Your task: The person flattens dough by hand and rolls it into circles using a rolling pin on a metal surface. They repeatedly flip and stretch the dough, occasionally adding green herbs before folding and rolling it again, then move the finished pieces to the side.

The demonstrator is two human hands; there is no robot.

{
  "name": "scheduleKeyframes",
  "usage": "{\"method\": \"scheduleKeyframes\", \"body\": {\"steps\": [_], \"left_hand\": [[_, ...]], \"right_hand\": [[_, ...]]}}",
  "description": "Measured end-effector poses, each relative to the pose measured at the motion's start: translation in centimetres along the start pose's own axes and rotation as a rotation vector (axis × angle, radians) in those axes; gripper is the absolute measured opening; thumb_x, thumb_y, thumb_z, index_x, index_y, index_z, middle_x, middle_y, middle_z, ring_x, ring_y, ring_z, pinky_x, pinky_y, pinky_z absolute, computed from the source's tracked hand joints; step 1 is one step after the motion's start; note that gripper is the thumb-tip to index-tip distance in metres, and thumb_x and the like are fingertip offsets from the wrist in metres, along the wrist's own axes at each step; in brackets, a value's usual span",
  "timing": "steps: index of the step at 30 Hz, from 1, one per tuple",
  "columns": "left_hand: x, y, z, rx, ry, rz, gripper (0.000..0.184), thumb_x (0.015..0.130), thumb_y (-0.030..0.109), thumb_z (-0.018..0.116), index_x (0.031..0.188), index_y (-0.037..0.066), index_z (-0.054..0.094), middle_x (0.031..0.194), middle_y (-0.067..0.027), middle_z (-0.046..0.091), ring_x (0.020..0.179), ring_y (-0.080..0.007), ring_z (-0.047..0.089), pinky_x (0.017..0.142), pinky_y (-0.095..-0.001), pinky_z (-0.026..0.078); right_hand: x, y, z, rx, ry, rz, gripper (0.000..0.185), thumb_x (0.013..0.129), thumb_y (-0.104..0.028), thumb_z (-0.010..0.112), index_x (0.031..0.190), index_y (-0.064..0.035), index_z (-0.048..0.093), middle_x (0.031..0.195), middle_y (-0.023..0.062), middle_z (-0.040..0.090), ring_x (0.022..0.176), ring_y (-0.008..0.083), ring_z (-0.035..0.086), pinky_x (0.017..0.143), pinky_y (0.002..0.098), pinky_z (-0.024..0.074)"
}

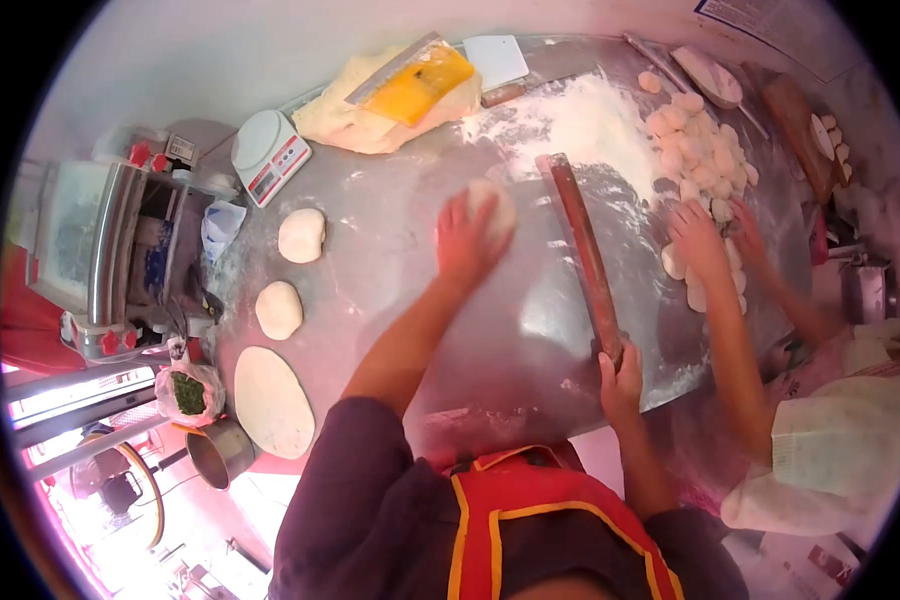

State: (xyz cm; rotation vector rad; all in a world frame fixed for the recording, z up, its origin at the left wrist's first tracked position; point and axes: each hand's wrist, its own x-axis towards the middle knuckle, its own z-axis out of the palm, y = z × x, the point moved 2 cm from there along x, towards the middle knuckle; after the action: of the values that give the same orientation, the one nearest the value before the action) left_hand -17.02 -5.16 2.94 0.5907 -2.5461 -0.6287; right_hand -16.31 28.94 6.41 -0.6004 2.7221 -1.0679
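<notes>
My left hand [470, 238] is over a ball of dough [498, 206] in the middle of the metal table, slightly blurred, its fingers curled on the dough. In my right hand [621, 378], near the table's front edge, is the lower end of a long reddish-brown rolling pin [582, 240]. The pin points away from me, its far end beside the spread of white flour [570, 125]. Left of my left hand lie two dough balls [302, 236] and, closer to me, a flattened oval of dough [273, 402].
A co-worker's hands [705, 235] are among many small dough pieces [698, 150] at the right. A white scale [270, 155] and a large dough mass [370, 110] under a yellow packet [415, 85] stand at the back. A roller machine [120, 240] borders the left edge.
</notes>
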Motion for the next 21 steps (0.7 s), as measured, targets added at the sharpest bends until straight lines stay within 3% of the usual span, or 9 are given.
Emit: {"method": "scheduleKeyframes", "body": {"steps": [5, 8, 11, 15, 21], "left_hand": [[-12.8, 4.8, -4.1, 0.142, -0.193, 0.009, 0.066, 0.082, 0.033, 0.076, 0.141, 0.018, 0.051, 0.147, -0.0242, 0.039, 0.140, -0.0469, 0.029, 0.115, -0.0546, 0.028], [-13.1, 3.9, -3.4, -0.033, -0.199, 0.114, 0.071, 0.088, 0.040, 0.069, 0.147, 0.012, 0.043, 0.152, -0.0219, 0.035, 0.145, -0.0436, 0.023, 0.118, -0.0562, 0.022], [-11.1, 5.9, -1.8, 0.206, -0.402, 0.112, 0.073, 0.091, 0.045, 0.061, 0.150, 0.008, 0.037, 0.158, -0.0196, 0.028, 0.147, -0.0406, 0.022, 0.119, -0.0570, 0.018], [-10.0, 7.0, -1.8, 0.345, -0.435, 0.064, 0.073, 0.092, 0.050, 0.056, 0.150, 0.011, 0.037, 0.159, -0.0179, 0.029, 0.148, -0.0383, 0.021, 0.119, -0.0571, 0.015], [-9.6, 7.5, -1.4, 0.326, -0.362, 0.051, 0.072, 0.091, 0.051, 0.057, 0.149, 0.013, 0.040, 0.158, -0.0174, 0.031, 0.148, -0.0370, 0.022, 0.119, -0.0577, 0.016]], "right_hand": [[0.5, 1.4, -0.7, -0.033, -0.034, -0.101, 0.039, 0.089, -0.011, 0.066, 0.121, 0.0051, 0.052, 0.109, 0.0236, 0.056, 0.103, 0.0433, 0.054, 0.090, 0.0488, 0.0443], [0.7, 1.8, 0.1, -0.071, -0.065, -0.132, 0.040, 0.086, -0.012, 0.069, 0.120, 0.0040, 0.052, 0.109, 0.0228, 0.057, 0.103, 0.0433, 0.054, 0.089, 0.0495, 0.0445], [0.9, 1.2, 0.3, -0.143, -0.049, -0.172, 0.043, 0.084, -0.012, 0.072, 0.120, 0.0023, 0.053, 0.109, 0.0220, 0.057, 0.103, 0.0424, 0.054, 0.090, 0.0489, 0.0448], [0.9, 1.2, 0.7, -0.271, -0.032, -0.201, 0.048, 0.082, -0.013, 0.073, 0.123, 0.0011, 0.052, 0.111, 0.0215, 0.057, 0.104, 0.0415, 0.055, 0.090, 0.0477, 0.0448], [0.6, 0.6, 0.1, -0.185, -0.001, -0.280, 0.052, 0.083, -0.014, 0.072, 0.127, 0.0005, 0.050, 0.114, 0.0218, 0.055, 0.107, 0.0416, 0.054, 0.093, 0.0481, 0.0436]]}}
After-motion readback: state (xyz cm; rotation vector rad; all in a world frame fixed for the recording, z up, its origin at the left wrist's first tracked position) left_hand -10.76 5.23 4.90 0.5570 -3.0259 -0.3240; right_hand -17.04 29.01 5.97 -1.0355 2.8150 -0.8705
